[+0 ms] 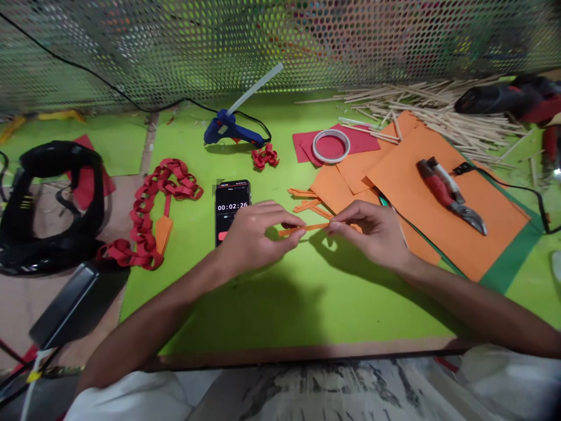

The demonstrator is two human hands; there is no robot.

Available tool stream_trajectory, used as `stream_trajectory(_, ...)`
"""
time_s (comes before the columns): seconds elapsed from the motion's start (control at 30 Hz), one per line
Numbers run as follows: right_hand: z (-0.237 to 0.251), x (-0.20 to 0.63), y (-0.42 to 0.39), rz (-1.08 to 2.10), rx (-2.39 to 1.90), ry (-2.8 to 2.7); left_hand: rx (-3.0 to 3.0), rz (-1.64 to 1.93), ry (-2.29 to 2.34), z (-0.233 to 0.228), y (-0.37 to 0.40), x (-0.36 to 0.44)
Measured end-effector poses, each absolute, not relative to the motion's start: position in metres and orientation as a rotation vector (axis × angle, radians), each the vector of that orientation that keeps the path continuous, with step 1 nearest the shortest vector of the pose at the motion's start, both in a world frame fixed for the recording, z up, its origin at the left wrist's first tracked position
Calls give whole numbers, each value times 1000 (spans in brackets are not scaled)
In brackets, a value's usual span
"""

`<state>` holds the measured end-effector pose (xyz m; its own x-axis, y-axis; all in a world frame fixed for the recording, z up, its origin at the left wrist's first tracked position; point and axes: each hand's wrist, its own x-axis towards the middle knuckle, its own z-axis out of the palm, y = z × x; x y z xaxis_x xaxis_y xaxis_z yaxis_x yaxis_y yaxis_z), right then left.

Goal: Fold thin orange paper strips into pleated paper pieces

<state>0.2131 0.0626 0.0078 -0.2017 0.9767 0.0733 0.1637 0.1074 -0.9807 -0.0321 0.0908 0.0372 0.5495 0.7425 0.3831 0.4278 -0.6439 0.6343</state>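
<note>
Both hands meet over the middle of the green-covered desk, a narrow orange paper strip stretched between them. The left hand has its fingers pinched together on the strip's left end; the right hand is likewise closed, thumb against fingertips, on the right end. The strip hangs just above the desk surface, roughly level.

Just behind the left hand lies a black smartphone with a running timer on its screen, partly covered by the knuckles. A few more loose orange paper strips lie just beyond the held one, touching the edge of a spread of orange paper sheets that runs toward the desk's right edge. On those sheets rests a red-handled cutting tool, and under them shows a dark green sheet.

Toward the back edge sits a blue hot-glue gun with a clear glue stick poking out, and near it a small red paper curl. A white roll of tape lies on red paper sheets beside the orange ones. A heap of thin wooden sticks fills the back right corner.

Near the left edge a long red paper chain loops down the desk, and past it lies a black strap headset.
</note>
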Motion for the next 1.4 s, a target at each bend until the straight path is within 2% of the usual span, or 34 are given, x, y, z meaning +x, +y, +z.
stream_trajectory(0.1, 8, 212, 63, 1176, -1155, -1583, 2333, 886, 955, 37, 82, -27)
stream_trajectory(0.27, 9, 204, 57, 872, -1030, -1873, 2526, 877, 984, 32, 69, -21)
stream_trajectory(0.47, 7, 196, 46, 648, -938, -1988, 2654, 927, 857, 29, 57, -16)
stream_trajectory(0.67, 2, 208, 58, 532, -1034, -1983, 2597, 987, 932, 42, 59, -19)
stream_trajectory(0.8, -4, 223, 75, 491, -1260, -1897, 2391, 1116, 1007, 57, 66, -28)
stream_trajectory(0.87, -2, 226, 78, 561, -1289, -1816, 2227, 1108, 1082, 60, 71, -33)
stream_trajectory(1.03, 16, 216, 66, 1052, -1092, -1756, 1801, 1034, 1175, 51, 83, -34)
stream_trajectory(1.4, 11, 212, 66, 1594, -1124, -1217, 1442, 947, 1031, 29, 91, -30)
